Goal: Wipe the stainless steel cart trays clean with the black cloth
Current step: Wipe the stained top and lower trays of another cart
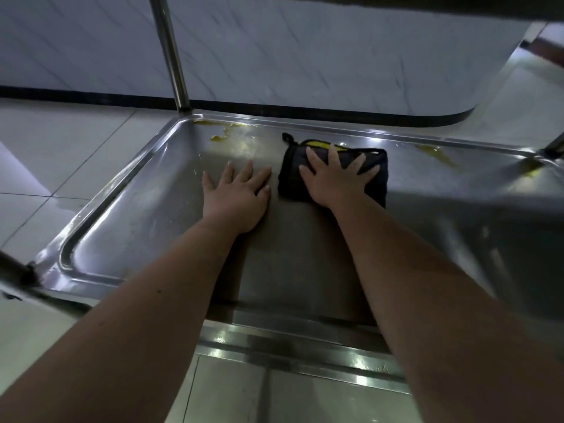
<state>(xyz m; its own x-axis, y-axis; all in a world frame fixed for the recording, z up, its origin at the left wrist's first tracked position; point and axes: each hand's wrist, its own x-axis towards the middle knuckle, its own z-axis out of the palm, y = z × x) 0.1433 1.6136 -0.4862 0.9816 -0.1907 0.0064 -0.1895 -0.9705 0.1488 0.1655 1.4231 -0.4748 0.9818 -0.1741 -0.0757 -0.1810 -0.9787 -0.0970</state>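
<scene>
A stainless steel cart tray (128, 215) fills the middle of the view, seen from above. A folded black cloth (293, 175) with a yellow patch and a small loop lies on its far half. My right hand (334, 175) presses flat on the cloth with fingers spread. My left hand (236, 195) rests flat on the bare tray just left of the cloth, fingers apart, holding nothing. Yellow smears mark the tray's far left corner (219, 134) and far right side (439, 154).
An upright steel post (171, 53) rises from the tray's far left corner. The edge of an upper shelf (396, 4) crosses the top. Another post (554, 146) stands at the far right. Pale floor tiles (45, 148) and a marble wall with a black skirting (91, 96) surround the cart.
</scene>
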